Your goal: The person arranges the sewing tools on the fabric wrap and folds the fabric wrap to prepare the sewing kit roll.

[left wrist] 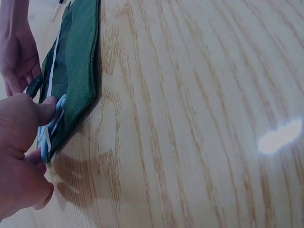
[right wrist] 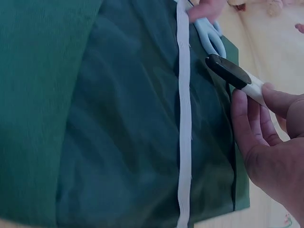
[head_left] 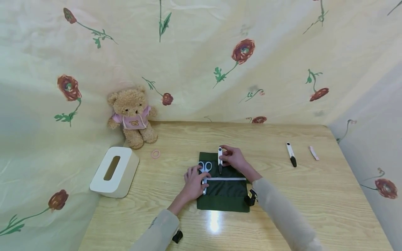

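Observation:
A dark green fabric pouch (head_left: pixel 223 204) lies open on the table, a white elastic strip (head_left: pixel 230 179) running across it. Light blue-handled scissors (head_left: pixel 205 169) sit at the pouch's left side, their blades passing under the strip. My left hand (head_left: pixel 194 183) grips the scissors at the strip, thumb on top in the left wrist view. Over the upper part of the pouch, my right hand (head_left: pixel 235 159) pinches a white marker (head_left: pixel 220 153) near its white end. The marker's black cap (right wrist: pixel 230 71) points toward the strip, above the dark lining.
Right of the pouch lie another white-and-black marker (head_left: pixel 291 154) and a small pale pink strip-shaped item (head_left: pixel 313 153). A pink ring (head_left: pixel 155 154), a white tissue box (head_left: pixel 127 174) and a teddy bear (head_left: pixel 134 113) are to the left. Flowered cloth (head_left: pixel 194 69) hangs behind the table.

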A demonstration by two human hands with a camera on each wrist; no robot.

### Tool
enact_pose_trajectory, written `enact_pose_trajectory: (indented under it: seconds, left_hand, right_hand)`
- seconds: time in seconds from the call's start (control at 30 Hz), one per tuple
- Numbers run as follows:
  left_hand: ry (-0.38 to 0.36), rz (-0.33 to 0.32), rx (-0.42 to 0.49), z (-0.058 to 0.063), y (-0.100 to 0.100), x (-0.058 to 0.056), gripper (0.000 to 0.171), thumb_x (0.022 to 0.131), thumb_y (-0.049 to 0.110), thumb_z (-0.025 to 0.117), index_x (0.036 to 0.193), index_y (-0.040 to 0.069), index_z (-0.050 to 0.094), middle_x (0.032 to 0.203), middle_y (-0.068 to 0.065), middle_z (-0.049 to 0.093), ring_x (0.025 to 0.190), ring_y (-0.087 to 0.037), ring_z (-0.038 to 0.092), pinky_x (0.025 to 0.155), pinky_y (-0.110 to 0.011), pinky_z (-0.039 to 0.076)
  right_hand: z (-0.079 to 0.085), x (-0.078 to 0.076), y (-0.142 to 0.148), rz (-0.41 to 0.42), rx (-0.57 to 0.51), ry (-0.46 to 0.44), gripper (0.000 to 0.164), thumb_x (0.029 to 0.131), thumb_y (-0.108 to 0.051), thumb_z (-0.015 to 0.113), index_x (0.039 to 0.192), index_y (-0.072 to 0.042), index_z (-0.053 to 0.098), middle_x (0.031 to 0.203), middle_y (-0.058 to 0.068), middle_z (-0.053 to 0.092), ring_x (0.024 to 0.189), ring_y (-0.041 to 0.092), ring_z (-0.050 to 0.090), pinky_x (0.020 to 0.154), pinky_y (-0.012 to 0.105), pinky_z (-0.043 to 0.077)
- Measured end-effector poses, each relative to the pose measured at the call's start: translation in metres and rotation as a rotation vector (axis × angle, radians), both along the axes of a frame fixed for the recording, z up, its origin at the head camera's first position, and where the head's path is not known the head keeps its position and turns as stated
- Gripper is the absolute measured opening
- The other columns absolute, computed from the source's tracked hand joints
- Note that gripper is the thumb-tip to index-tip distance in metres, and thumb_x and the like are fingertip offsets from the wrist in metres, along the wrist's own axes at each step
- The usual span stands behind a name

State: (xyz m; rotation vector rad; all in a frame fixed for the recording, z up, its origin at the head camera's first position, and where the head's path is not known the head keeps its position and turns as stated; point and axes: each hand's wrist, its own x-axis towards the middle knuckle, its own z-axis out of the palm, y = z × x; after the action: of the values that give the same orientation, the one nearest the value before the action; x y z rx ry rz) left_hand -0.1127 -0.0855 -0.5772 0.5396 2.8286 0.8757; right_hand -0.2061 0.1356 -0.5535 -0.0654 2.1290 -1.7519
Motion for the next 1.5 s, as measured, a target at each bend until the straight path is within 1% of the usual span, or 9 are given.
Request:
enact_pose_trajectory:
  seconds: [0.13,0.33,0.6,0.83,1.17,1.37,1.5]
  left_hand:
    - [-0.010,0.001,-0.014,0.000,0.000,-0.001,0.023,0.092,0.019,0.074,0.115,0.023,0.069,0.147,-0.017,0.034,0.129,-0.037,0.025,0.100,-0.060,0.025]
    - [-0.022,0.002,-0.015,0.000,0.000,-0.002,0.023,0.092,0.019,0.074,0.115,0.024,0.068,0.148,-0.017,0.033,0.128,-0.037,0.025,0.100,-0.060,0.025]
    - [-0.001,-0.002,-0.010,-0.001,0.000,-0.002,0.023,0.092,0.020,0.074,0.114,0.023,0.068,0.147,-0.017,0.034,0.128,-0.037,0.026,0.099,-0.060,0.025]
    - [0.019,0.005,-0.016,0.000,-0.001,-0.001,0.023,0.091,0.020,0.075,0.112,0.023,0.068,0.146,-0.017,0.035,0.127,-0.037,0.027,0.097,-0.060,0.026]
    - [0.013,0.010,-0.040,0.001,0.000,0.000,0.023,0.092,0.021,0.074,0.114,0.024,0.068,0.147,-0.016,0.034,0.129,-0.038,0.026,0.097,-0.060,0.026]
    - [0.004,0.011,-0.038,0.001,0.000,0.000,0.024,0.092,0.022,0.074,0.115,0.024,0.068,0.148,-0.016,0.034,0.128,-0.037,0.026,0.097,-0.060,0.026]
    - [0.009,0.012,-0.043,0.002,0.000,0.001,0.024,0.092,0.022,0.074,0.115,0.024,0.068,0.147,-0.016,0.035,0.128,-0.037,0.027,0.097,-0.060,0.026]
  right_hand:
    - [-0.003,0.000,-0.009,-0.012,0.004,-0.016,0.054,0.096,0.001,0.064,0.147,-0.004,0.048,0.108,0.020,0.060,0.086,0.026,0.064,0.073,0.038,0.058]
    - [-0.007,0.002,-0.017,-0.018,-0.016,-0.006,0.054,0.095,0.001,0.064,0.146,-0.003,0.048,0.110,0.020,0.060,0.086,0.026,0.065,0.074,0.039,0.058]
    - [-0.012,0.004,-0.022,0.010,0.000,0.006,0.051,0.095,0.002,0.064,0.144,-0.002,0.050,0.105,0.018,0.060,0.085,0.025,0.063,0.072,0.038,0.058]
    - [-0.009,0.007,-0.024,0.060,0.101,0.053,0.052,0.093,0.003,0.066,0.142,0.001,0.051,0.099,0.017,0.062,0.079,0.024,0.064,0.068,0.035,0.057]
    - [-0.004,0.010,-0.025,0.124,0.291,0.144,0.054,0.089,0.000,0.072,0.140,0.004,0.053,0.088,0.010,0.065,0.069,0.019,0.064,0.063,0.032,0.055]
    - [0.000,0.012,-0.026,0.175,0.365,0.137,0.053,0.088,-0.003,0.074,0.138,0.004,0.056,0.085,0.008,0.065,0.064,0.019,0.062,0.062,0.032,0.052]
    - [0.001,0.013,-0.027,0.183,0.401,0.128,0.053,0.088,-0.005,0.075,0.137,0.003,0.057,0.085,0.007,0.064,0.064,0.018,0.061,0.063,0.031,0.050]
